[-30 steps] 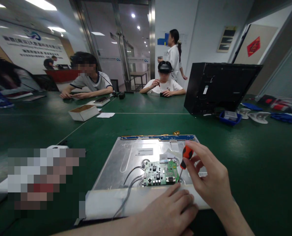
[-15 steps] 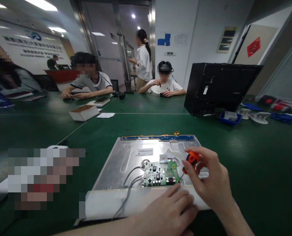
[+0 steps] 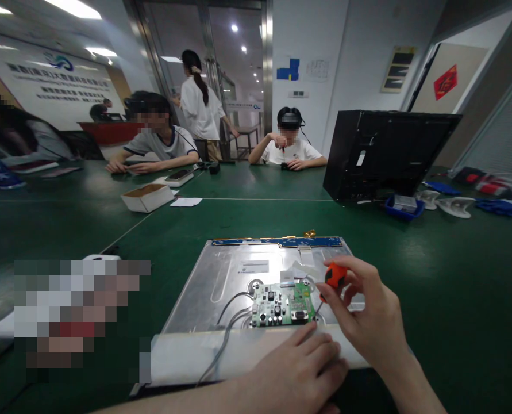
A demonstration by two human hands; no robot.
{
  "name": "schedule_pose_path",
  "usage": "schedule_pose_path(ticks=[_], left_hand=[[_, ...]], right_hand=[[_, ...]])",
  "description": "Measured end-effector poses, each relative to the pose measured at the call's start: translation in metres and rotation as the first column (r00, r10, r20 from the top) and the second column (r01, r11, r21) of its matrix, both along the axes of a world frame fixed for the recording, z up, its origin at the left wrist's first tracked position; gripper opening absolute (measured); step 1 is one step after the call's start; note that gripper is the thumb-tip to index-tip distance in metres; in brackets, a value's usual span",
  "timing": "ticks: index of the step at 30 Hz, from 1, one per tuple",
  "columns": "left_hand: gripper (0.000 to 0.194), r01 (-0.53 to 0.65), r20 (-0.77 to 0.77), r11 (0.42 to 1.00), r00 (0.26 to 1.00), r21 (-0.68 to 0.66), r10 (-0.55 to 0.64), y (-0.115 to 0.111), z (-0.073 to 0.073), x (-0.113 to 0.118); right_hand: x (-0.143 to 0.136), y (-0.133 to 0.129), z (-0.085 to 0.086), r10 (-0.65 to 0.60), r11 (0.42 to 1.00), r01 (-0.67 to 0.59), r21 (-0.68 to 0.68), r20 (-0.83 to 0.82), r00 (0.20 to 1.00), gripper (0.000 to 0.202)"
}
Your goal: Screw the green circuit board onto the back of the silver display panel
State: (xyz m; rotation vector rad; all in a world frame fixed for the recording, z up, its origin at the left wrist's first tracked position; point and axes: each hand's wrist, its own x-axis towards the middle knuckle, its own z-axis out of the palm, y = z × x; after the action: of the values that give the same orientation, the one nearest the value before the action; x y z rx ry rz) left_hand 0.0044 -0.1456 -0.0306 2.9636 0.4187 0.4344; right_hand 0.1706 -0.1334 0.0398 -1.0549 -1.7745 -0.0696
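My right hand [image 3: 374,319] is closed around the orange-and-black handle of a screwdriver [image 3: 336,276], thumb and fingers pinching it. The thin shaft slants down to the lower right corner of a green circuit board [image 3: 281,305]; fingertips partly hide the tip. That board sits on the metal back of a display panel [image 3: 230,270], which lies flat on the table. My left hand [image 3: 301,362] rests over the panel's near edge, on a whitish strip [image 3: 195,356]. Its index finger stretches to the board's corner beside the screwdriver tip; its thumb is hidden.
Grey cables [image 3: 226,345] run off the board's left side. On the green table [image 3: 247,218] stand a white open box [image 3: 147,198], a black monitor [image 3: 389,152] and a blue tray [image 3: 404,208]. Several people are beyond; a blurred patch covers the left foreground.
The screwdriver handle has turned and tilted slightly in my right hand's fingers. My left hand has stayed put. In the background, a standing person has moved left by the glass door.
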Motion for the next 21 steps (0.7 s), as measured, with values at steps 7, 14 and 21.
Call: schedule_pose_path(ticks=[7,14,21], left_hand=[[0.045,0.003,0.003,1.0,1.0,0.0,-0.003,-0.0006,0.0017,-0.001],[0.045,0.001,-0.019,1.0,1.0,-0.019,-0.001,-0.0005,-0.0003,-0.0004],[0.045,-0.008,-0.01,1.0,1.0,-0.017,0.008,-0.0014,0.0015,0.0003]], right_hand=[[-0.0001,-0.0016,-0.0022,-0.019,0.999,0.019,-0.03,-0.028,0.999,0.03],[0.0003,-0.0013,0.0036,0.069,0.997,-0.068,-0.027,0.004,0.998,0.033],[-0.0002,0.0004,0.0024,0.019,0.998,-0.019,-0.062,-0.004,1.0,0.03]])
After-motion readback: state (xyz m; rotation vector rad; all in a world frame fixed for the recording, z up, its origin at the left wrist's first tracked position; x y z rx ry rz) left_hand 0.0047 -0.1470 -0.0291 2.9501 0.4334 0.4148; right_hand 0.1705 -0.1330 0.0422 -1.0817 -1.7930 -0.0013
